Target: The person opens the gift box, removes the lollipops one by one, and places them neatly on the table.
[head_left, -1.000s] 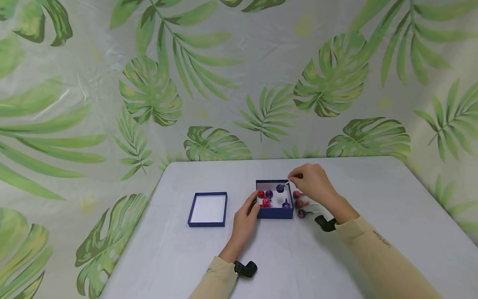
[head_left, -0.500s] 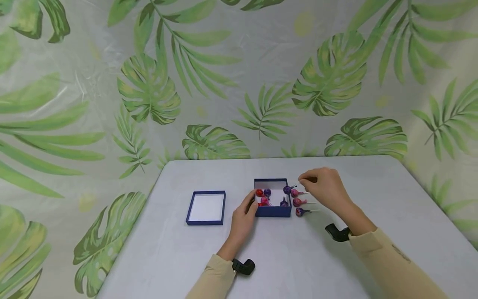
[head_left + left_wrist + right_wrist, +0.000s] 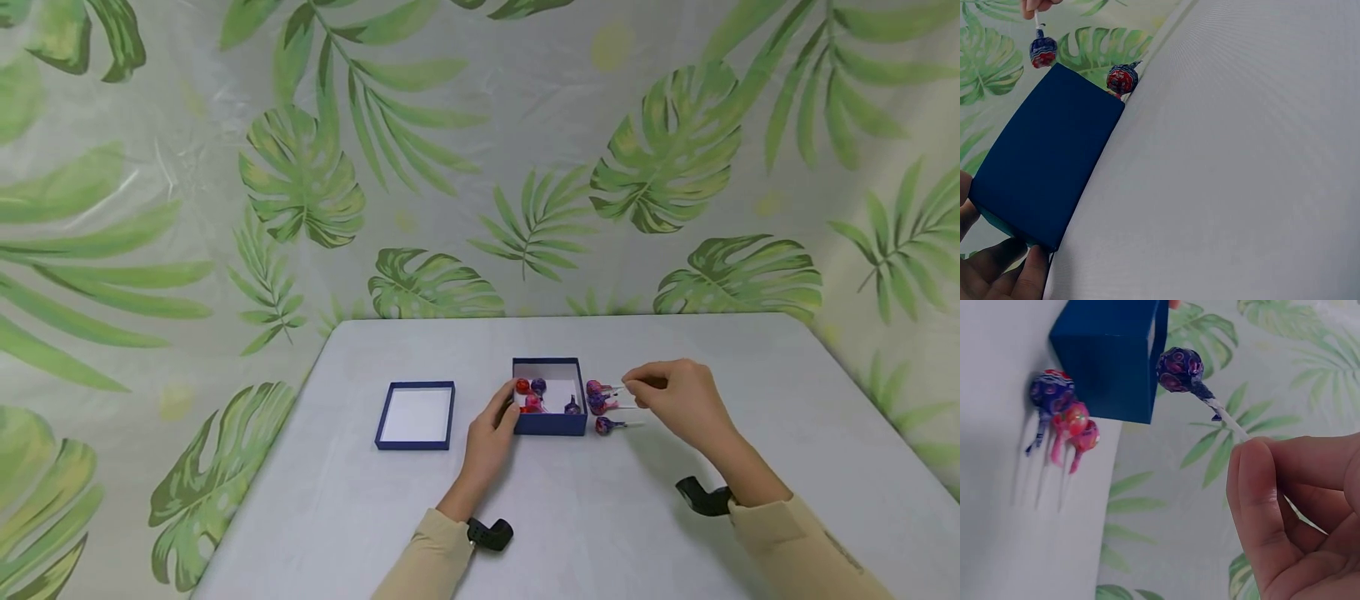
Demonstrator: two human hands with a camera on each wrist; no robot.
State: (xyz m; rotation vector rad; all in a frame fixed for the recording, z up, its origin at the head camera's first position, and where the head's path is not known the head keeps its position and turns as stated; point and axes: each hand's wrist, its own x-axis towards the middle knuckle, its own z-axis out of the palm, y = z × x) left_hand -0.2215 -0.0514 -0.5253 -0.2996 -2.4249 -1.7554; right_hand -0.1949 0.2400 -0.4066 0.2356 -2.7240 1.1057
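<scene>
The right hand [image 3: 678, 398] pinches the stick of a purple lollipop [image 3: 1180, 369], holding it just off the table beside the open blue box [image 3: 550, 419], right above the other lollipops [image 3: 606, 425] lying outside it. The left hand [image 3: 491, 436] grips the box's near left corner, steadying it. This looks like emptying the box: next the lollipop wants setting down alongside its fellows, then another reach inside.

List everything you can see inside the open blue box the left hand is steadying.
Inside the blue box: a red lollipop, a purple one, a pink one and another purple one on its white floor. The near wall hides the floor just behind it.
</scene>
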